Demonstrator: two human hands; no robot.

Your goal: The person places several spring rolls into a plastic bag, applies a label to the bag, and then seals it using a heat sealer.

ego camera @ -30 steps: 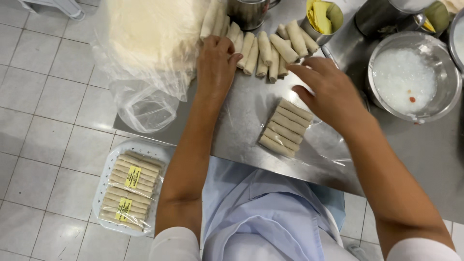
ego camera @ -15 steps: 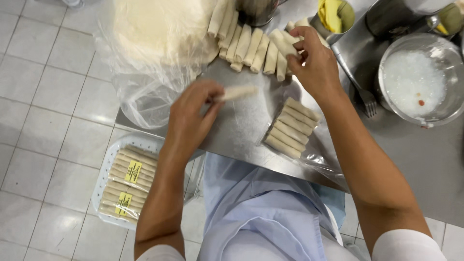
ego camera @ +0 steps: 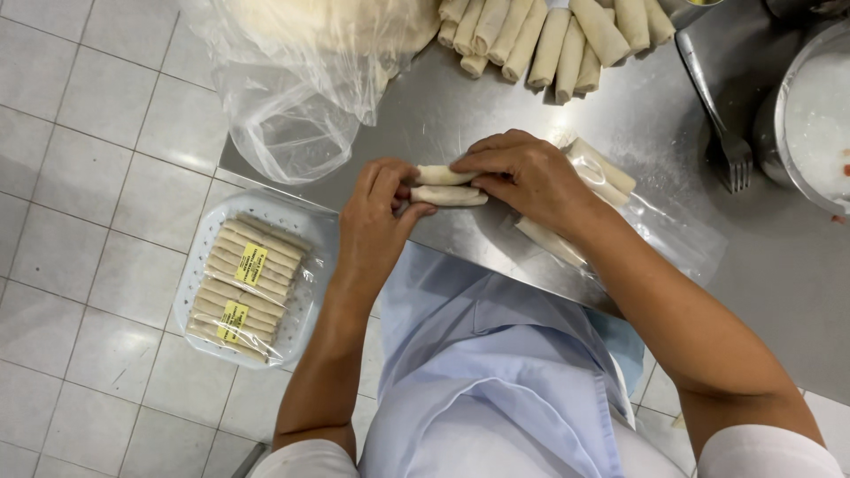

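rolls: two pale spring rolls (ego camera: 447,186) sit between your hands, stacked one above the other, long axes running left-right, parallel to the table's near edge. your left hand (ego camera: 376,217) has the left ends, fingers curled and pinched on them. your right hand (ego camera: 527,177) covers the right ends from above, fingers together and pressed down on the rolls; thumb hidden, so can't tell how far it wraps under. both hands touch the rolls, neither is nearer than the other. rolls are held just over the steel table (ego camera: 460,97), close to its near-left corner.

around them: just right of your right hand, partly under it, a clear plastic bag (ego camera: 660,235) w/ more rolls (ego camera: 606,168) lying inside at a slant, mouth toward your wrist as far as i can tell. well behind, a loose row of rolls (ego camera: 549,35) at the table's far side. back left, a big crumpled plastic bag (ego camera: 292,97) over a pale stack of wrappers (ego camera: 336,18); it hangs off the table edge. right side: a fork (ego camera: 730,155) and a metal bowl (ego camera: 797,115) w/ white stuff in it, well apart from the hands.

below left, on the tiled floor (ego camera: 80,177), a white perforated tray (ego camera: 199,265) w/ packed rolls w/ yellow labels (ego camera: 243,283).

nothing lies between the held rolls and the clear bag except your own right hand.
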